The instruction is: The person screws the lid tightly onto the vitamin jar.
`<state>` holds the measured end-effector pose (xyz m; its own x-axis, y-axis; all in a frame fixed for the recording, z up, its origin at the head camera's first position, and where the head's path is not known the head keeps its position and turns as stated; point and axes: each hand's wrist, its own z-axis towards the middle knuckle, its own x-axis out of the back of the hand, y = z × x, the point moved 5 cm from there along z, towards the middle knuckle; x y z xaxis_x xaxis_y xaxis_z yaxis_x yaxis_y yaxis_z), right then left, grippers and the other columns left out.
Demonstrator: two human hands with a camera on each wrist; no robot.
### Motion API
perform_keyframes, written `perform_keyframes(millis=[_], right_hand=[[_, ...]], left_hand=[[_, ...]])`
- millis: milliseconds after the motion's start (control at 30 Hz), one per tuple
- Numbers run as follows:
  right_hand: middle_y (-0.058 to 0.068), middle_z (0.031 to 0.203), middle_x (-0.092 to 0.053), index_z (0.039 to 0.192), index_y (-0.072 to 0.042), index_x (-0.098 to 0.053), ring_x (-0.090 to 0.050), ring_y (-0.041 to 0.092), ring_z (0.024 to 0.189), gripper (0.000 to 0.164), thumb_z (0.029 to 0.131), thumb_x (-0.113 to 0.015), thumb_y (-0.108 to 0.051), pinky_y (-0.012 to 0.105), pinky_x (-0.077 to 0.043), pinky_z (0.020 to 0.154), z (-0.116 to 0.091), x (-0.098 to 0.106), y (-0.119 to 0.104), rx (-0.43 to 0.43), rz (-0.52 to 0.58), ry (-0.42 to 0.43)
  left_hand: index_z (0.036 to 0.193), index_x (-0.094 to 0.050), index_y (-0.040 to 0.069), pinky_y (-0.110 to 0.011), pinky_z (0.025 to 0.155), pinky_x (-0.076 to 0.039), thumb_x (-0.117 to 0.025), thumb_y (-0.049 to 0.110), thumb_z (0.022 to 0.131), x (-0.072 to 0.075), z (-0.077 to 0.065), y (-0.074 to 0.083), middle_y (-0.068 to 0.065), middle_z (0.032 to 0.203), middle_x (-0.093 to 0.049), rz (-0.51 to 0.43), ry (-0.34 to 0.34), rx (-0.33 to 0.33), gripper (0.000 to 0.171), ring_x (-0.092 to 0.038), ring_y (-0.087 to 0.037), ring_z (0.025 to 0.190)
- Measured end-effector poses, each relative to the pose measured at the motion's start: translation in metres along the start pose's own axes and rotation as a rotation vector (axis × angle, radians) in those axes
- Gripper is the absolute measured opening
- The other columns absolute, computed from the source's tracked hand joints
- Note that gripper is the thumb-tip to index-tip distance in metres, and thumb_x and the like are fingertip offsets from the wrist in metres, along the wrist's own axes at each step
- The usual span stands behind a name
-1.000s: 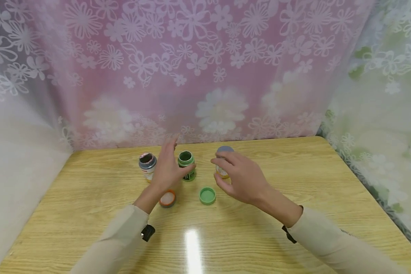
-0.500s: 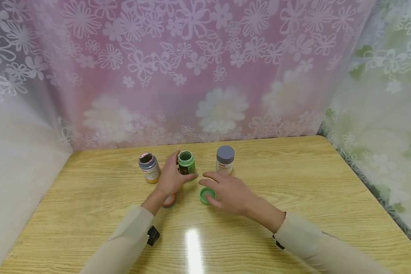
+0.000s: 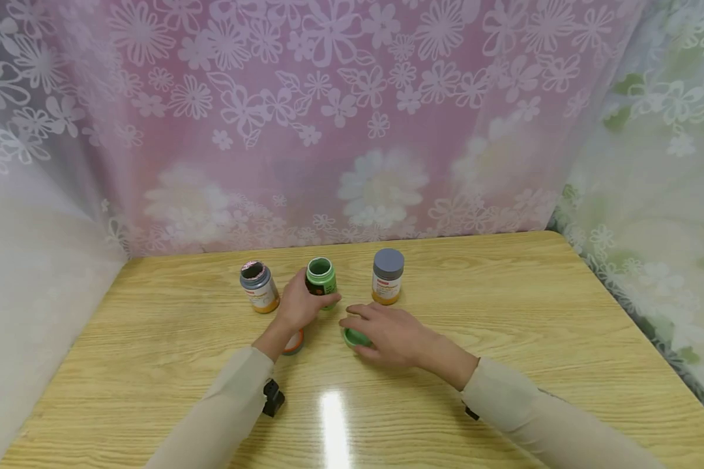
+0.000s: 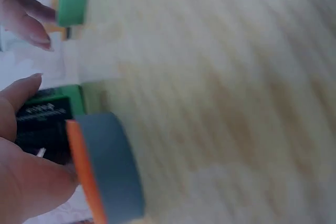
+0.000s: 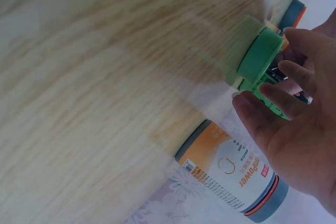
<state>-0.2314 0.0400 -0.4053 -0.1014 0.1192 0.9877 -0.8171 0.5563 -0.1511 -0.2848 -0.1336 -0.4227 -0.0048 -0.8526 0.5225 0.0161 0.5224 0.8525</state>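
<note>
My left hand (image 3: 300, 305) curls round an upright, uncapped green jar (image 3: 322, 277), thumb on its right side and fingers on its left. In the left wrist view the jar's dark label (image 4: 44, 116) shows between thumb and fingers. A green screw lid (image 3: 356, 337) lies with its hollow side up on the table. Over that lid is my right hand (image 3: 396, 335), fingers spread and loosely bent at its rim, partly covering it. In the right wrist view the green lid (image 5: 260, 56) sits right at the fingertips, not enclosed by them.
A grey lid with an orange rim (image 3: 294, 341) lies under my left wrist. Left of the green jar stands an open grey-necked jar (image 3: 260, 290); a capped grey jar (image 3: 388, 277) stands to its right. Floral curtains (image 3: 352, 130) hang behind the wooden table (image 3: 504, 293).
My left hand has moved right and closed round the green jar. My right hand has come away from the capped grey jar, leftward and nearer, to over the green lid.
</note>
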Motion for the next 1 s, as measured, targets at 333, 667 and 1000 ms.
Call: perform_keyframes(millis=[333, 667, 1000], right_hand=[[0.006, 0.129, -0.053, 0.129, -0.018, -0.057, -0.053, 0.022, 0.112, 0.04, 0.092, -0.065, -0.03, 0.037, -0.049, 0.085, 0.005, -0.002, 0.0, 0.076, -0.022, -0.02], [0.002, 0.114, -0.055, 0.123, -0.016, -0.059, -0.053, 0.02, 0.096, 0.042, 0.085, -0.075, -0.024, 0.028, -0.048, 0.078, 0.017, 0.002, -0.006, 0.078, -0.03, -0.158], [0.005, 0.116, -0.054, 0.122, -0.015, -0.061, -0.054, 0.022, 0.097, 0.041, 0.084, -0.076, -0.024, 0.028, -0.048, 0.08, 0.022, 0.004, -0.006, 0.03, -0.025, -0.231]], left_hand=[[0.123, -0.057, 0.003, -0.043, 0.087, -0.049, -0.082, 0.026, 0.077, 0.005, 0.001, -0.007, -0.012, 0.114, -0.063, 0.078, 0.02, 0.001, 0.057, -0.059, -0.029, 0.105], [0.119, -0.059, 0.004, -0.041, 0.085, -0.05, -0.083, 0.028, 0.076, 0.004, 0.003, -0.006, -0.009, 0.11, -0.064, 0.124, 0.037, 0.024, 0.054, -0.061, -0.026, 0.1], [0.121, -0.059, 0.005, -0.04, 0.084, -0.05, -0.083, 0.028, 0.076, 0.001, 0.001, -0.008, -0.01, 0.112, -0.064, 0.125, 0.034, 0.03, 0.055, -0.061, -0.027, 0.101]])
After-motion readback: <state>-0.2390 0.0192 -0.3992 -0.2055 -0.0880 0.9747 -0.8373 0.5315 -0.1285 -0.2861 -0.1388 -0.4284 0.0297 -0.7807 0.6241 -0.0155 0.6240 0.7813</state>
